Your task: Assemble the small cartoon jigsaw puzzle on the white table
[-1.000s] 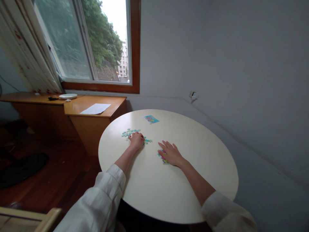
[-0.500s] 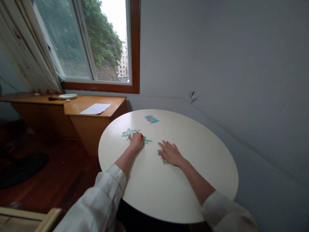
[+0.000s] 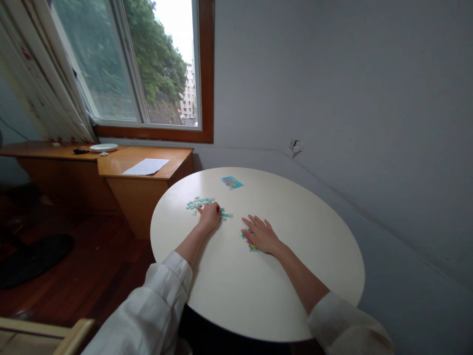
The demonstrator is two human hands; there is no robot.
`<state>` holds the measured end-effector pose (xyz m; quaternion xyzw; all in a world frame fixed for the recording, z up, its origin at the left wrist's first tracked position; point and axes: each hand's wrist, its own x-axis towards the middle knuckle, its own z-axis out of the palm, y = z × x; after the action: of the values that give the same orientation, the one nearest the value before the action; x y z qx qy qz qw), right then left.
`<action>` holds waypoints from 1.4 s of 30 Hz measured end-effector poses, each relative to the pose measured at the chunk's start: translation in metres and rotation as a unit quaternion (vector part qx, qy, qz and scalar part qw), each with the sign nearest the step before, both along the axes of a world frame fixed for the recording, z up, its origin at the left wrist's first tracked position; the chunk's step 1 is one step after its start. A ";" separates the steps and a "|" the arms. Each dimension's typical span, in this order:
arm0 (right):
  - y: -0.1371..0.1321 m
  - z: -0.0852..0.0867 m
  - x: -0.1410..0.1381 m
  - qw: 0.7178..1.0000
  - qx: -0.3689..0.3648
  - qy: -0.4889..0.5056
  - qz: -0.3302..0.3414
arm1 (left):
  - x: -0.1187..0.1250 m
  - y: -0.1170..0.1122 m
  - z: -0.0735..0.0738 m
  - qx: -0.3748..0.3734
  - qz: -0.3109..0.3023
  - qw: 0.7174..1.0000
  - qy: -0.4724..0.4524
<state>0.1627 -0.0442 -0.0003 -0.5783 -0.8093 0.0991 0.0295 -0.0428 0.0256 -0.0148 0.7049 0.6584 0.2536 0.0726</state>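
Loose teal jigsaw pieces [image 3: 195,203] lie in a spread on the left of the round white table [image 3: 258,296]. Among them rests my left hand [image 3: 210,215], its fingers curled together at the right part of the spread; whatever is between the fingertips is hidden. A few more pieces [image 3: 226,215] show just right of those fingers. My right hand [image 3: 261,235] lies flat with fingers spread, over a joined, colourful patch of puzzle [image 3: 250,243]. Only the left edge of that patch shows from under the palm.
A bright picture card [image 3: 231,182] lies near the table's far edge. To the left stands a wooden desk [image 3: 148,185] with a paper sheet [image 3: 146,166] and a white plate [image 3: 104,147]. A wooden chair part [image 3: 74,335] is at lower left.
My left hand's fingers have shifted slightly and drawn closer together among the pieces. My right hand stays in the same place on the patch.
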 end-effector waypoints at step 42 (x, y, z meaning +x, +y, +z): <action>0.010 0.000 0.004 0.945 0.173 0.278 -0.008 | 0.033 -0.028 0.008 -0.009 -0.233 0.913 -0.335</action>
<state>0.1667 -0.0347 0.0000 -0.5202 -0.7692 0.1141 0.3531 -0.0094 -0.0026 -0.0070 0.7112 0.4150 0.4449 0.3521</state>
